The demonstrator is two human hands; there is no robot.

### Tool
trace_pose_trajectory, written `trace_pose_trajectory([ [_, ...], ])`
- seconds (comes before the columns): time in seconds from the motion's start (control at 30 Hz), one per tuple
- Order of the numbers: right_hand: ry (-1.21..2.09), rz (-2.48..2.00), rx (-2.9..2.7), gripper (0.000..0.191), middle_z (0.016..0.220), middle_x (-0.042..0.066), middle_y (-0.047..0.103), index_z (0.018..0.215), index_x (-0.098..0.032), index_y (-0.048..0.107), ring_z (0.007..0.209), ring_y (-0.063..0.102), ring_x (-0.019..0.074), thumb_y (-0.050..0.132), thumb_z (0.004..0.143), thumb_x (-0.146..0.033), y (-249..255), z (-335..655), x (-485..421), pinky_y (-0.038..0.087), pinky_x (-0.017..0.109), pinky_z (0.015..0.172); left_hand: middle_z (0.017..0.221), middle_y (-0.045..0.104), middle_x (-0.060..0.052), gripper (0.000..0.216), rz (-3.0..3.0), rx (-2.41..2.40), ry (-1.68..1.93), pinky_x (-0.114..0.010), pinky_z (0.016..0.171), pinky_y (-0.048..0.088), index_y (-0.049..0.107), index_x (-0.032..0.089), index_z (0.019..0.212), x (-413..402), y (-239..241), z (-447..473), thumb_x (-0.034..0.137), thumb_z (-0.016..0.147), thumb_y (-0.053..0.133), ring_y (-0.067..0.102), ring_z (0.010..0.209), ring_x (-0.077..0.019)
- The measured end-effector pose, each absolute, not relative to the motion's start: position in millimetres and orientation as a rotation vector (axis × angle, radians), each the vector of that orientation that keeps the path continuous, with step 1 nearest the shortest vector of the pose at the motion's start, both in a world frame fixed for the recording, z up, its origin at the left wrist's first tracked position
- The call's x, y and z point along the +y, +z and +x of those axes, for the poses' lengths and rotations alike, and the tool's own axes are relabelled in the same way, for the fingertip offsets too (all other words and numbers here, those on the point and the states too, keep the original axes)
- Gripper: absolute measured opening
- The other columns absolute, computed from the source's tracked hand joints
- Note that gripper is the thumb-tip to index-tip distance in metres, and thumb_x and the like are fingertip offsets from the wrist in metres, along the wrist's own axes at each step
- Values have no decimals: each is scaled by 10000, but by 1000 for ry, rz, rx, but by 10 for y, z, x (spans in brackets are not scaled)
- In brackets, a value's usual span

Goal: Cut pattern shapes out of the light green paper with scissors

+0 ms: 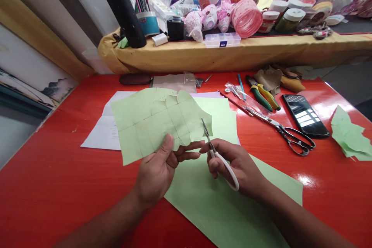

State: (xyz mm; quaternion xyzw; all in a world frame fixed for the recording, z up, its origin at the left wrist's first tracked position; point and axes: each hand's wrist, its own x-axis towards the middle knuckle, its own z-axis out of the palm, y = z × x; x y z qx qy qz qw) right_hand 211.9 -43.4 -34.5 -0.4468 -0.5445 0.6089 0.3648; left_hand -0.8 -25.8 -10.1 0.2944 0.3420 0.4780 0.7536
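Observation:
My left hand (158,168) pinches the lower edge of a creased light green sheet of paper (154,122), thumb on top, and holds it up over the red table (52,178). My right hand (235,164) grips small white-handled scissors (216,155). Their blades point up and touch the sheet's scalloped right edge. A larger green sheet (221,205) lies flat under both hands.
White paper (100,133) lies to the left under the green sheets. Large black-handled scissors (286,131), green-handled pliers (263,97), a phone (305,115) and green paper scraps (348,135) lie to the right. A yellow-covered shelf (261,52) crowded with craft supplies runs along the back.

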Motion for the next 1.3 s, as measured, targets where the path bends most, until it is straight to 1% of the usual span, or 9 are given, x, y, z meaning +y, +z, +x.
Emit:
trace_pose_trajectory([
  [0.17, 1564, -1155, -1380, 473, 684, -34, 600, 1070, -195, 706, 550, 592, 128, 757, 947, -649, -344, 2117, -428, 524, 252, 542, 1056, 879, -108, 460, 641, 756, 1023, -375, 958, 645, 822, 200, 735, -271, -129, -29, 535, 1025, 697, 834, 999, -278],
  [0.3, 1561, -1171, -1368, 490, 640, -42, 584, 1050, -186, 709, 524, 557, 122, 761, 936, -660, -312, 2112, -429, 508, 238, 507, 1061, 881, -95, 421, 637, 742, 1022, -349, 958, 638, 850, 207, 805, -268, -161, -36, 537, 1022, 703, 837, 974, -253],
  [0.43, 1548, -1184, -1362, 489, 613, -48, 577, 1023, -184, 706, 506, 531, 113, 764, 932, -661, -295, 2102, -422, 481, 223, 486, 1068, 881, -88, 428, 653, 730, 1017, -318, 956, 631, 858, 218, 818, -257, -172, -34, 548, 1029, 684, 835, 994, -243],
  [0.63, 1534, -1193, -1367, 464, 574, -61, 563, 986, -194, 693, 473, 504, 105, 756, 943, -651, -302, 2087, -424, 440, 220, 473, 1076, 880, -85, 434, 659, 744, 1009, -327, 963, 627, 865, 223, 844, -263, -175, -41, 568, 1026, 676, 838, 965, -244],
  [0.77, 1525, -1196, -1361, 456, 596, -54, 569, 987, -197, 693, 483, 514, 110, 760, 943, -646, -309, 2095, -434, 446, 227, 475, 1115, 874, -94, 442, 667, 755, 1008, -370, 979, 626, 869, 215, 877, -269, -190, -51, 558, 1046, 647, 837, 963, -263],
  [0.83, 1535, -1183, -1362, 464, 632, -46, 581, 1010, -198, 696, 503, 536, 117, 765, 937, -651, -320, 2101, -433, 473, 239, 494, 1109, 874, -95, 443, 670, 749, 1010, -379, 972, 631, 872, 214, 873, -267, -186, -49, 556, 1046, 649, 835, 970, -268],
  [0.97, 1539, -1131, -1404, 484, 706, -24, 603, 1082, -201, 704, 585, 561, 140, 749, 947, -663, -347, 2113, -427, 517, 269, 561, 1113, 873, -103, 461, 690, 731, 997, -373, 968, 637, 879, 201, 884, -265, -166, -37, 554, 1054, 636, 823, 1047, -282],
  [1.2, 1480, -1102, -1486, 498, 757, -4, 627, 1161, -194, 714, 660, 565, 155, 693, 995, -662, -368, 2126, -429, 489, 277, 606, 1151, 862, -134, 508, 700, 741, 977, -362, 971, 630, 887, 164, 951, -269, -183, -36, 543, 1087, 578, 822, 1057, -289],
  [1.3, 1479, -1104, -1480, 486, 760, -3, 628, 1129, -197, 718, 668, 578, 160, 690, 997, -664, -356, 2123, -429, 501, 282, 614, 1154, 860, -142, 511, 696, 745, 968, -354, 979, 623, 888, 158, 956, -276, -177, -39, 542, 1087, 578, 825, 1035, -280],
])
